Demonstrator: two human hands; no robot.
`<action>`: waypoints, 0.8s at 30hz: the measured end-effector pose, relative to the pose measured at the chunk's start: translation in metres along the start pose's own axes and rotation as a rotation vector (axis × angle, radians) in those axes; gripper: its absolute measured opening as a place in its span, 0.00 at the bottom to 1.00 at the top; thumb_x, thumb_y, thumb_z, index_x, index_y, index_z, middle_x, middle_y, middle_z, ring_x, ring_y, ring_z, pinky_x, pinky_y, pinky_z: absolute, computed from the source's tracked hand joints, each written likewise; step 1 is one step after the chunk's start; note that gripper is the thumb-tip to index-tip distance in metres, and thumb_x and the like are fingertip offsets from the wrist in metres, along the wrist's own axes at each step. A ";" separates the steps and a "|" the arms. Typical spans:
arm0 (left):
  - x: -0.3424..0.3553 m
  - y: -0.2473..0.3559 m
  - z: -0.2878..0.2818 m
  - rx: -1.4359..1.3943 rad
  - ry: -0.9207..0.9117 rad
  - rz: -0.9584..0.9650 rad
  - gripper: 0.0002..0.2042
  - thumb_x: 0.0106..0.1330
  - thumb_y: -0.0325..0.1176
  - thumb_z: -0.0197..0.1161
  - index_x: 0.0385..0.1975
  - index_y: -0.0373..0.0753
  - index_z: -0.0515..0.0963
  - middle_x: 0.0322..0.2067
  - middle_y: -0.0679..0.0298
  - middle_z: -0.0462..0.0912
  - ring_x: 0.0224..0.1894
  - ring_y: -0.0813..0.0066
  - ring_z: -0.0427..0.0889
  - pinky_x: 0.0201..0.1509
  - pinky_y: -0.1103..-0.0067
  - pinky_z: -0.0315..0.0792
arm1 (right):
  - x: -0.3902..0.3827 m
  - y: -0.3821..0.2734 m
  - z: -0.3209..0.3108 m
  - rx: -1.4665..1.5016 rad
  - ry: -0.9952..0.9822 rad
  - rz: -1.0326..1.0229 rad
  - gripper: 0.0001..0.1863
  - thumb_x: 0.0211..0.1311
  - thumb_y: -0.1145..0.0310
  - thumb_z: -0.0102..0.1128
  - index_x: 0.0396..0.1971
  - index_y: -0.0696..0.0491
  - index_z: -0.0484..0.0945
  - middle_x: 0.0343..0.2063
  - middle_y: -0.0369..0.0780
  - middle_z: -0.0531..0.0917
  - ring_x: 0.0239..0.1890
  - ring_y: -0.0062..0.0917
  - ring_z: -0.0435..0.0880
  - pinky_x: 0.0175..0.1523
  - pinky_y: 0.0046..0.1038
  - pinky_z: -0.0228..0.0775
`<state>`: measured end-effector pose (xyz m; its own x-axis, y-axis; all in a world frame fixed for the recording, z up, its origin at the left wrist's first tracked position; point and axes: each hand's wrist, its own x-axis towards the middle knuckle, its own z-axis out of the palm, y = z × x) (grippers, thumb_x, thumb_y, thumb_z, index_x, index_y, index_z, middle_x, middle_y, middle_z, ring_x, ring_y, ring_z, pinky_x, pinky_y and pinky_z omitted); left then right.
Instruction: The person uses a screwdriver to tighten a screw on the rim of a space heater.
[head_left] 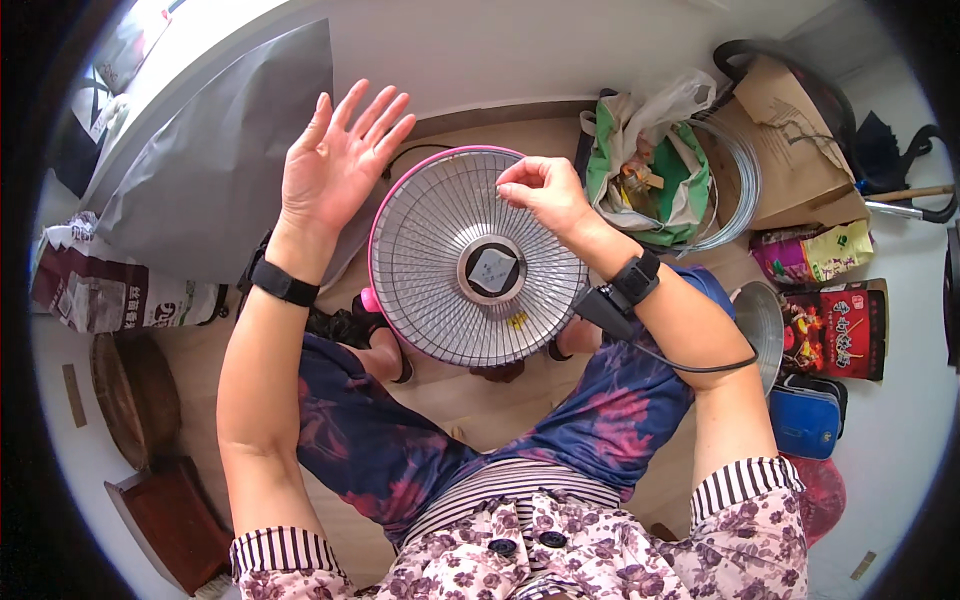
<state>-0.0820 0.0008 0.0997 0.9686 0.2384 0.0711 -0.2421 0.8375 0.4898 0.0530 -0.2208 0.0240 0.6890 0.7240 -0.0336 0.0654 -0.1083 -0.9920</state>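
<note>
Facing upward between the person's lower legs, a round electric fan (430, 255) shows its wire grille, with a pink rim (376, 215) around it. A pale label (493, 271) lies at the hub, and a small yellow mark (517, 321) shows on the lower part of the grille. A pink knob (369, 300) sticks out at the left edge.

Above the grille, the right hand (550, 195) has its thumb and fingertips pinched together; whether anything tiny sits between them I cannot tell. The left hand (337, 170) is raised just beyond the fan's upper left edge, open, palm showing and fingers spread, holding nothing. Each wrist wears a black strap, and the right one (635, 277) carries a black device (604, 311) with a cable running along the forearm.

Dark blue trousers (620, 400) with pink patches frame the fan from below, under a flowered shirt (600, 565).

Farther out, a green and white bag (690, 180) stands at the upper right, beside a coil of wire (745, 195) and a cardboard box (795, 140). Down the right side lie a purple and yellow packet (812, 252), a red and black packet (835, 330) and a blue case (805, 422). On the left are a large grey sheet (240, 150), a maroon and white sack (100, 280) and a dark red box (175, 520).
</note>
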 end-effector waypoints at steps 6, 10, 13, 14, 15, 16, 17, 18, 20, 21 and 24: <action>-0.002 0.007 -0.009 -0.052 0.011 0.013 0.38 0.65 0.45 0.55 0.67 0.35 0.42 0.66 0.44 0.43 0.69 0.52 0.44 0.72 0.64 0.49 | -0.001 -0.005 0.000 -0.065 -0.058 0.043 0.05 0.54 0.75 0.63 0.30 0.59 0.80 0.26 0.35 0.82 0.28 0.15 0.78 0.36 0.18 0.73; -0.001 0.007 -0.003 -0.008 -0.014 0.030 0.41 0.63 0.48 0.58 0.67 0.36 0.40 0.66 0.45 0.40 0.70 0.52 0.42 0.72 0.61 0.48 | -0.001 -0.007 0.000 -0.033 -0.071 0.041 0.05 0.54 0.75 0.63 0.30 0.59 0.80 0.26 0.35 0.82 0.28 0.15 0.78 0.36 0.18 0.72; -0.002 0.009 -0.003 0.029 -0.019 0.046 0.45 0.61 0.50 0.60 0.68 0.40 0.37 0.67 0.47 0.38 0.70 0.52 0.41 0.71 0.60 0.47 | -0.001 -0.013 0.001 -0.065 -0.062 0.055 0.05 0.54 0.75 0.62 0.31 0.59 0.80 0.26 0.35 0.82 0.28 0.15 0.78 0.36 0.18 0.72; -0.002 0.008 -0.005 0.032 -0.029 0.052 0.45 0.60 0.50 0.60 0.68 0.41 0.36 0.67 0.47 0.38 0.70 0.52 0.41 0.72 0.60 0.47 | -0.001 -0.012 0.001 -0.066 -0.065 0.063 0.05 0.54 0.75 0.62 0.31 0.59 0.80 0.26 0.35 0.82 0.28 0.15 0.78 0.36 0.18 0.72; -0.002 0.009 -0.007 0.042 -0.036 0.052 0.46 0.60 0.51 0.60 0.68 0.41 0.36 0.68 0.47 0.38 0.70 0.51 0.41 0.72 0.60 0.47 | -0.001 -0.010 0.001 -0.064 -0.067 0.056 0.05 0.54 0.75 0.63 0.31 0.59 0.80 0.25 0.35 0.82 0.28 0.15 0.78 0.36 0.18 0.72; -0.002 0.009 -0.008 0.036 -0.031 0.050 0.46 0.60 0.51 0.60 0.68 0.41 0.36 0.68 0.47 0.38 0.70 0.51 0.41 0.72 0.60 0.47 | 0.000 -0.009 0.000 -0.062 -0.070 0.049 0.05 0.54 0.75 0.63 0.31 0.59 0.80 0.25 0.35 0.82 0.29 0.15 0.78 0.36 0.18 0.72; -0.001 0.010 -0.009 0.039 -0.042 0.044 0.45 0.60 0.51 0.59 0.68 0.41 0.35 0.67 0.47 0.38 0.70 0.51 0.42 0.72 0.60 0.47 | 0.000 -0.009 -0.002 -0.069 -0.078 0.040 0.05 0.53 0.75 0.63 0.31 0.59 0.80 0.25 0.36 0.82 0.29 0.15 0.78 0.36 0.18 0.72; -0.001 0.011 -0.009 0.042 -0.055 0.039 0.45 0.61 0.50 0.59 0.68 0.41 0.35 0.67 0.47 0.39 0.70 0.51 0.42 0.71 0.60 0.47 | -0.001 -0.009 -0.002 -0.073 -0.079 0.046 0.05 0.53 0.75 0.63 0.31 0.59 0.80 0.25 0.36 0.82 0.29 0.15 0.78 0.36 0.18 0.72; -0.002 0.011 -0.010 0.032 -0.070 0.037 0.43 0.63 0.51 0.55 0.68 0.42 0.34 0.67 0.46 0.40 0.70 0.52 0.41 0.71 0.60 0.49 | 0.001 -0.008 0.000 -0.054 -0.070 0.041 0.05 0.53 0.76 0.63 0.31 0.59 0.80 0.26 0.35 0.82 0.28 0.15 0.78 0.36 0.18 0.72; -0.001 0.012 -0.011 0.037 -0.067 0.039 0.42 0.64 0.52 0.52 0.68 0.41 0.34 0.67 0.46 0.42 0.70 0.50 0.44 0.70 0.58 0.50 | 0.001 -0.009 0.000 -0.051 -0.066 0.039 0.05 0.53 0.76 0.63 0.31 0.59 0.80 0.26 0.35 0.82 0.28 0.15 0.78 0.36 0.18 0.73; 0.000 0.011 -0.014 0.033 -0.065 0.032 0.39 0.67 0.53 0.47 0.68 0.40 0.35 0.67 0.46 0.45 0.65 0.53 0.55 0.68 0.60 0.56 | -0.002 -0.006 0.000 -0.069 -0.061 0.054 0.05 0.53 0.75 0.62 0.31 0.59 0.80 0.26 0.35 0.82 0.29 0.15 0.78 0.36 0.18 0.73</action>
<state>-0.0853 0.0170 0.0926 0.9623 0.2317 0.1426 -0.2721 0.8132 0.5144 0.0510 -0.2219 0.0304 0.6476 0.7558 -0.0966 0.0800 -0.1935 -0.9778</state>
